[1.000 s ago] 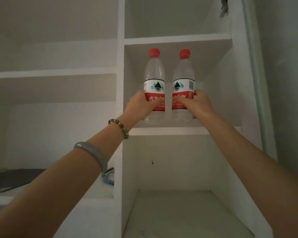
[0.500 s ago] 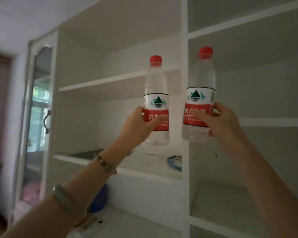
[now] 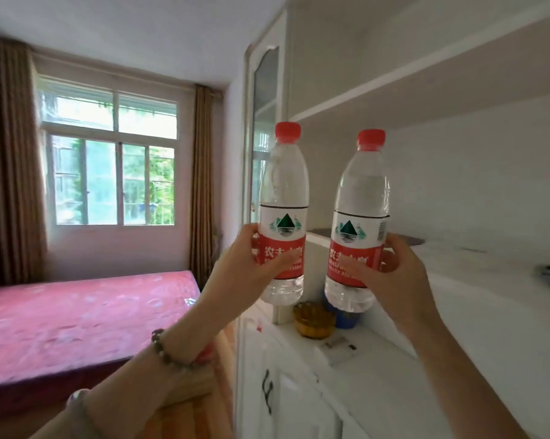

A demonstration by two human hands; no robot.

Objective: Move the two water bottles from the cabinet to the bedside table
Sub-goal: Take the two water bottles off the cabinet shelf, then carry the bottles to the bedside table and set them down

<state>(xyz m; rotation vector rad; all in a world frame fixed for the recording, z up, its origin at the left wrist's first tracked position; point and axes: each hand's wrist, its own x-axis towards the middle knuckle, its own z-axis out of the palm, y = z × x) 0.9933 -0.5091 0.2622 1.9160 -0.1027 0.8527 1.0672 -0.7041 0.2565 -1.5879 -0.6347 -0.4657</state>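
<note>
Both bottles now clear of the cabinet (image 3: pixel 394 99) shelf; view swung toward the bed (image 3: pixel 77 312) at 9 o'clock. Left hand (image 3: pixel 251 264) grip wraps the left bottle (image 3: pixel 284 198), right hand (image 3: pixel 390 274) grip the right bottle (image 3: pixel 362 204), both upright. Carry underway; bedside worktop unseen.

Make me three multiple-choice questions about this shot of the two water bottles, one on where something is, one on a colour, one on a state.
1. Where is the bed?
A. left of the bottles
B. right of the bottles
C. inside the cabinet

2. What colour are the bottle caps?
A. blue
B. red
C. white

3. How are the bottles being handled?
A. both standing on a shelf
B. both in one hand
C. one in each hand, held in the air

Answers:
1 A: the bed with its pink cover lies left of the bottles, under the window.
2 B: the left bottle and right bottle both carry red caps.
3 C: the left hand grips one, the right hand the other, clear of the cabinet.
</note>
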